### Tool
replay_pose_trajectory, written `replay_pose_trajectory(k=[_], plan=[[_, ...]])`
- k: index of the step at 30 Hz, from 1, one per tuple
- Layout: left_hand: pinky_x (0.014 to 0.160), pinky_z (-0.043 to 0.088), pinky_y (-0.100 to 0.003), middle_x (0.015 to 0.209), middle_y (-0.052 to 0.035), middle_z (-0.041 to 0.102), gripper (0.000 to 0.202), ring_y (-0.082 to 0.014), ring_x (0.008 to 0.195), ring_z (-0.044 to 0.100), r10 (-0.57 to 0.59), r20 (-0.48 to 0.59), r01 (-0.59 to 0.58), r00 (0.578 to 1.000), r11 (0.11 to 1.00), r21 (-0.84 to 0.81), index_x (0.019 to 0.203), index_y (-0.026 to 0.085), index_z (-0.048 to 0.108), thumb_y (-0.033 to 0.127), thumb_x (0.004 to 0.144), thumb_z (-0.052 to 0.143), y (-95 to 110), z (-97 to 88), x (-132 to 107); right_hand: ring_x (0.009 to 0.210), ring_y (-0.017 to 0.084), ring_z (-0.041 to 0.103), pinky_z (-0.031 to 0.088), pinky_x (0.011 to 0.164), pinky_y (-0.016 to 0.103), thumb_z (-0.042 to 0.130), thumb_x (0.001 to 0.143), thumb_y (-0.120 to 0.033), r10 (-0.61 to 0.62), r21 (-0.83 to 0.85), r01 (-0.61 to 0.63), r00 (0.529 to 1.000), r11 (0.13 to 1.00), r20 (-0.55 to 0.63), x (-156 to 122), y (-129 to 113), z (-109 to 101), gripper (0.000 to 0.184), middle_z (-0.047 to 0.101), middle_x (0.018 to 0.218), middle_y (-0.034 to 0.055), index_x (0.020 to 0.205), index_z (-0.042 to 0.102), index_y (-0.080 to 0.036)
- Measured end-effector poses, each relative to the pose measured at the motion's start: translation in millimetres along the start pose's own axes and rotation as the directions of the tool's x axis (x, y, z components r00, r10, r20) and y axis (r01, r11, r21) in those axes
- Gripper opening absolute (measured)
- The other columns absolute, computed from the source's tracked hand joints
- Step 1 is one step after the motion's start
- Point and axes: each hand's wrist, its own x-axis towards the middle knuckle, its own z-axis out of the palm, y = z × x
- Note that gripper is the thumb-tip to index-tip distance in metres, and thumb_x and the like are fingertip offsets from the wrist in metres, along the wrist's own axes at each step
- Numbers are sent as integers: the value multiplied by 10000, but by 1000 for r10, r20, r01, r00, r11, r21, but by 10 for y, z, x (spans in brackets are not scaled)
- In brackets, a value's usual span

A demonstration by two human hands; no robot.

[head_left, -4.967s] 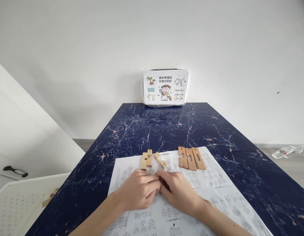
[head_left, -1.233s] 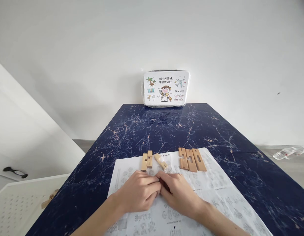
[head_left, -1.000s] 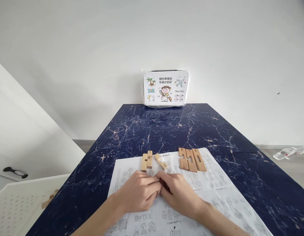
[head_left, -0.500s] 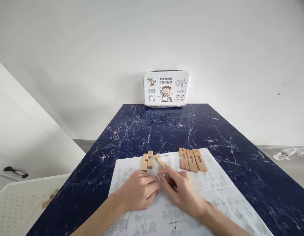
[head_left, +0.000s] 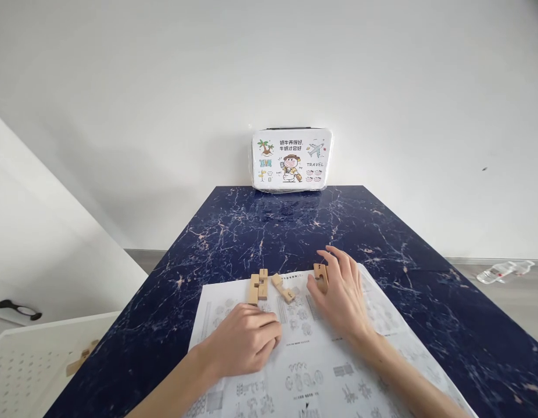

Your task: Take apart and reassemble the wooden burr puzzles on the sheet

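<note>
Clock's centred on the printed white paper sheet (head_left: 308, 355); left hand (head_left: 247, 341) is curled up at 9, can't tell if it's pinching anything; right hand (head_left: 344, 293) is at 1, fingers spread over a flat brown notched wooden piece (head_left: 320, 269); that piece sits around 12, long axis roughly 11-to-5, numbered end facing 11; white cartoon-print case (head_left: 273, 157) is way back at 12.

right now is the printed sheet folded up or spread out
Spread out: the printed sheet lies open across the blue table, its drawings facing up.
</note>
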Motion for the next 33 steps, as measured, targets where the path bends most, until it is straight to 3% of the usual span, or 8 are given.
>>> replay_pose_trajectory(k=[4,8,15,20,25,29,33], plan=[[555,361,-298,620,44,577,281,-121,503,419,-3,2,3,1000,1000,-16,702,192,528,20,890,410,5,-2,6,1515,461,343,299,1187,739,493,1042,-422,-6,-144,20,995,989,99,-85,95,99,438,504,1532,231,1394,562,-171],[568,368,-302,624,41,582,274,-126,511,430,-8,-2,8,1000,1000,-7,707,193,533,22,890,420,12,1,3,1474,462,428,327,1172,749,450,1071,-426,-20,-168,48,985,985,169,-125,81,128,438,542,1511,245,1389,583,-155],[560,374,-303,635,47,566,266,-126,516,403,-4,0,4,1000,1000,-29,716,193,521,28,904,431,-5,21,-5,1414,384,538,545,1086,603,510,1045,-320,-106,51,98,974,994,201,-144,-93,75,302,568,1502,160,1325,599,-254],[566,385,-298,709,31,582,271,-132,569,418,6,-38,-8,999,999,-50,764,193,535,4,933,440,8,-3,39,1474,355,502,530,1147,590,543,1034,-287,-191,187,149,954,971,231,-172,-197,58,393,589,1505,143,1425,523,-255],[819,494,-352,952,-49,650,220,-195,877,579,-46,-144,37,988,997,-63,888,189,571,-2,950,480,48,-78,125,1511,345,468,536,1154,561,588,1009,-290,-230,276,154,936,949,268,-193,-250,54,505,554,1554,160,1495,460,-230],[983,506,-436,1057,-73,637,167,-236,1022,590,-139,-99,134,985,990,-52,1006,195,594,42,968,535,39,-74,142,1471,341,520,552,1134,537,603,985,-288,-227,349,113,925,930,305,-201,-288,15,616,509,1593,174,1556,381,-228],[1053,491,-484,1088,-64,641,177,-247,1079,588,-213,-82,208,974,976,-68,1042,204,583,46,983,532,1,-40,128,1290,305,668,614,1020,467,565,1005,-300,-153,429,-1,934,903,323,-152,-335,-68,511,600,1492,157,1498,444,-240]])
